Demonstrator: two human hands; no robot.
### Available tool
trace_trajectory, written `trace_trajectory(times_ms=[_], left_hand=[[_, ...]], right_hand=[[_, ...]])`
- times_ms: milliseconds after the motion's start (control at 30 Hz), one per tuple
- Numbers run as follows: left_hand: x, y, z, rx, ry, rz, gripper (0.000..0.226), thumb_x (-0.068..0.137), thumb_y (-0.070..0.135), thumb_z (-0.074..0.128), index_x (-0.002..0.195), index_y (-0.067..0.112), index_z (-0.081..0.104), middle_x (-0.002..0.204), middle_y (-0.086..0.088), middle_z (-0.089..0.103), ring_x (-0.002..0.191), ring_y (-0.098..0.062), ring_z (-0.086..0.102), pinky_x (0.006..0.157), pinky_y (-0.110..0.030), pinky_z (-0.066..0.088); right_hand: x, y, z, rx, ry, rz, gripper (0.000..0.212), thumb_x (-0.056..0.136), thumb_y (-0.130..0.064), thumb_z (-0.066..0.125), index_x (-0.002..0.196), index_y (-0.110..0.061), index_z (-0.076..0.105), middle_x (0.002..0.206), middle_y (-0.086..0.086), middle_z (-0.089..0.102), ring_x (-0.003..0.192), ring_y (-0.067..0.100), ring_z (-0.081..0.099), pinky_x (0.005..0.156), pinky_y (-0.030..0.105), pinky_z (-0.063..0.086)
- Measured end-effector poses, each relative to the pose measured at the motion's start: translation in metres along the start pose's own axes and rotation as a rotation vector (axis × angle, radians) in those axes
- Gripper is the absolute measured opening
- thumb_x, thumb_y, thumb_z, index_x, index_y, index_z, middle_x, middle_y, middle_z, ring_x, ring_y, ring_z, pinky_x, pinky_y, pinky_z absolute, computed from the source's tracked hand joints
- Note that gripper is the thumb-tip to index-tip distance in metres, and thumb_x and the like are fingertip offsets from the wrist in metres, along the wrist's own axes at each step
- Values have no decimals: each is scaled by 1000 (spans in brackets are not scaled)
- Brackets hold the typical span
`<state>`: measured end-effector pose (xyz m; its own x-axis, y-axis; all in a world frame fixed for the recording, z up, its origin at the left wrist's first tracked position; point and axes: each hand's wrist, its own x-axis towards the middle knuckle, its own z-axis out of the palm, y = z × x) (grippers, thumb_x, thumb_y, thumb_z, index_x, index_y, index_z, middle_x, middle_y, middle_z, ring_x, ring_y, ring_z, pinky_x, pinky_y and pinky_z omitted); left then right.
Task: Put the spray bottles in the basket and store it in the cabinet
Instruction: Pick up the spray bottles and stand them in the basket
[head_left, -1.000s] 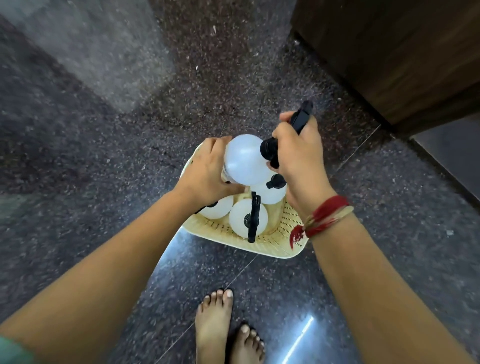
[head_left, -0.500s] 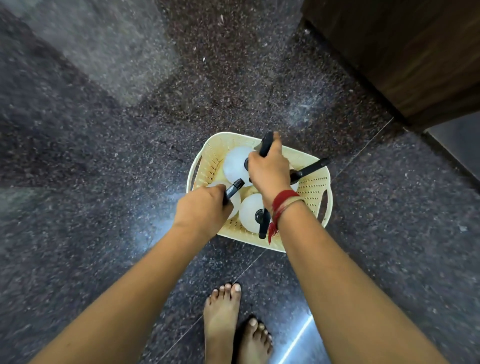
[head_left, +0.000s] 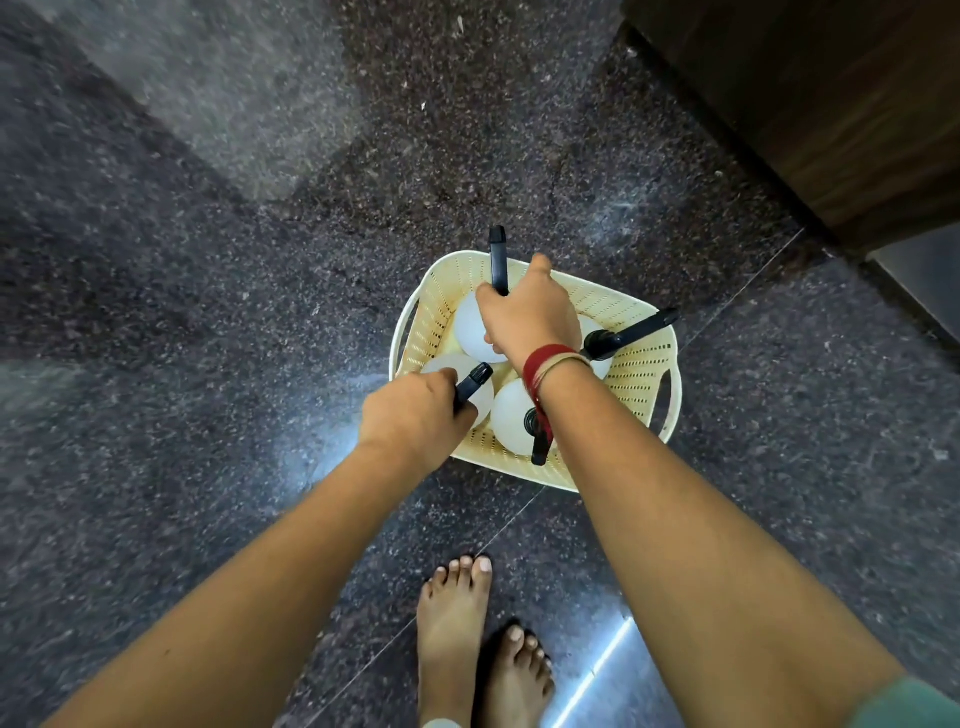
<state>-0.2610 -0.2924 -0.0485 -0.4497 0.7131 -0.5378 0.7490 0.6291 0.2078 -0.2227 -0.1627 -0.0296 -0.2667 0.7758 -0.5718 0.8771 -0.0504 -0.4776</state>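
While hands grip bottles, cabinet (head_left: 810, 104) beside basket (head_left: 641, 374).

Four bottles (head_left: 511, 415) in basket (head_left: 639, 374) on floor (head_left: 208, 312), cabinet (head_left: 831, 104) behind-right.

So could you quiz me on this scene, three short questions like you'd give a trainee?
1. True or false: the cream basket stands on the dark stone floor.
2. How many white spray bottles are in the basket: A two, B four, C six?
3. Fill in: the right hand grips the black ____ of the far bottle, while the left hand grips that of the near-left bottle.

Key: 1 true; 2 B; 3 trigger head.
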Motion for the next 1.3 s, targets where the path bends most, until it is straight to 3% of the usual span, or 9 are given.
trace_trajectory(times_ms=[200,367,600,767,833,867,933,1067,1300], left_hand=[[-3,-3,4,-29,-6,-14,24,88,38,42,93,17,52,76,-6,58,63,-28,51,50,-29,34],[-3,-8,5,-92,-117,18,28,90,41,42,101,15,47,83,-8,61,67,-29,50,56,-31,38],[-8,-1,3,-110,-161,-74,36,90,46,40,101,13,49,87,-6,65,75,-30,59,62,-34,46],[-19,0,-15,69,-11,-120,71,69,83,40,95,18,49,85,-5,62,85,-30,63,56,-30,36],[-22,1,-25,75,53,-107,76,65,86,38,96,18,49,80,-5,62,81,-30,64,51,-28,34],[-23,2,-30,61,72,-99,78,65,86,38,100,18,50,82,-5,64,81,-30,64,49,-27,34],[-24,6,-38,5,113,-84,81,68,84,39,112,17,51,93,-6,66,88,-30,63,53,-29,39],[-36,26,-48,-51,350,66,59,80,62,48,117,15,52,102,-7,65,95,-31,57,68,-38,45],[-60,35,-25,-6,265,64,44,82,47,53,117,21,50,116,-3,55,115,-27,46,85,-41,39]], right_hand=[[2,1,14,172,-26,68,52,89,-28,44,135,-7,31,93,18,72,85,38,70,76,50,58],[2,3,23,424,-42,209,56,88,-23,41,140,-9,25,70,14,70,50,27,68,56,38,59],[-4,-1,17,458,-84,265,68,87,-34,52,142,-8,21,110,20,68,90,35,69,83,52,57],[-26,10,-34,247,5,116,79,86,-50,55,147,-10,24,94,-1,65,88,30,70,82,43,58],[-40,25,-61,130,110,33,66,88,-51,53,141,-14,38,99,0,66,84,26,70,79,22,55],[-48,34,-72,75,172,10,60,89,-50,52,137,-17,43,94,-3,67,84,23,68,74,15,50],[-60,53,-84,12,223,16,54,88,-55,53,130,-21,48,87,-6,65,90,25,66,76,25,46],[-81,72,-63,65,-79,137,79,73,-76,51,131,-24,40,112,6,67,100,28,66,87,45,55],[-77,79,-21,43,43,-28,61,86,-35,58,140,-20,32,91,15,71,90,33,65,73,38,52]])
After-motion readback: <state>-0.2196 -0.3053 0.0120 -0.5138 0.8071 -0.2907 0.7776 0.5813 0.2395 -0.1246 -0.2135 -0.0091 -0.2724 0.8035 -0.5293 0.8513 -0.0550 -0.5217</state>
